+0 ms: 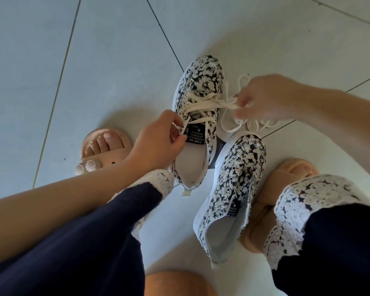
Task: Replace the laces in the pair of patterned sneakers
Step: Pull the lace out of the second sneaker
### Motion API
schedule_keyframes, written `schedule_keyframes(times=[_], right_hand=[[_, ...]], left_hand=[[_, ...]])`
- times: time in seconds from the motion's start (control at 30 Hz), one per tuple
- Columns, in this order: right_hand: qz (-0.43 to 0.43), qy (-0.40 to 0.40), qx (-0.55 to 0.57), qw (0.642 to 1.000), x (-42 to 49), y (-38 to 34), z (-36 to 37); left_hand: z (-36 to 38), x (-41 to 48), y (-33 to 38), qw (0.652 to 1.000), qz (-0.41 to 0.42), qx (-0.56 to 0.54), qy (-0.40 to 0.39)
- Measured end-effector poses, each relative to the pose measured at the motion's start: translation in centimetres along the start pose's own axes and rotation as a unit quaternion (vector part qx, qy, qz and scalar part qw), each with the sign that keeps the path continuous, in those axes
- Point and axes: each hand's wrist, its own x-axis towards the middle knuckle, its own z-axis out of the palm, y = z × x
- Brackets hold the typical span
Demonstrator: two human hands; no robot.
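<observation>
1. Unlaced sneaker [233,189]: nearest item, below and between both hands. Eyelets [228,189] are bare; neither hand touches it. It leans on the laced shoe's heel side.
2. Left hand [158,142]: thumb and fingertips pinch one end of the cream lace [203,104] at the topmost left eyelet, right beside the tongue label [195,133].
3. Laced sneaker [201,82]: lies between the hands. Long axis runs heel-toward-person, toe away, tilted slightly right. Lace crosses are in the lower rows; the top is not yet finished.
4. Right hand [265,99]: off the shoe's right flank, level with mid-lacing, and motion-blurred. Fingers are curled on lace strands drawn taut sideways from the eyelets. The hands are well apart, with the shoe spanning the gap.
5. Loose lace coil [254,124]: on the tiled floor [115,60] just under the right hand. Cannot tell whether it is slack of the same lace or a second one.
6. Judgement: the left hand is nearer the working eyelet, so the next threading probably goes in from the left, across the long axis.
</observation>
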Motion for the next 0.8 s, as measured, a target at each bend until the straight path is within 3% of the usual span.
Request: schedule_keyframes(times=[0.07,0.17,0.23,0.37,0.47,0.57,0.6,0.7,0.8], right_hand=[[-0.011,0.048,-0.038,0.998,-0.4,-0.3,1.3],[-0.064,0.184,0.056,0.979,-0.9,-2.4,1.3],[-0.084,0.171,0.066,0.979,-0.8,-3.8,1.7],[-0.142,0.152,-0.033,0.978,-0.3,-6.5,4.0],[-0.155,0.130,0.169,0.965,-0.8,-5.6,3.5],[-0.061,0.094,0.387,0.915,-1.7,-1.9,1.9],[-0.032,0.085,0.377,0.922,-1.7,-0.6,2.1],[-0.024,0.062,0.153,0.986,-1.2,0.8,3.8],[-0.075,0.131,0.100,0.983,-1.0,-1.1,4.1]], left_hand=[[0.0,-0.1,-0.1,1.000,-0.003,-0.017,0.003],[0.1,-0.2,0.1,1.000,0.004,-0.020,0.005],[0.1,-0.2,0.3,1.000,0.005,-0.018,0.005],[0.2,-0.2,0.3,1.000,0.002,-0.014,0.011],[-0.1,-0.1,0.1,0.999,-0.009,-0.023,0.029],[-0.5,-0.1,-0.2,0.998,-0.021,-0.039,0.036],[-0.5,-0.1,-0.2,0.998,-0.020,-0.044,0.034],[0.0,-0.1,0.3,0.999,-0.010,-0.050,0.015],[0.2,-0.2,0.3,0.999,-0.012,-0.046,0.008]])
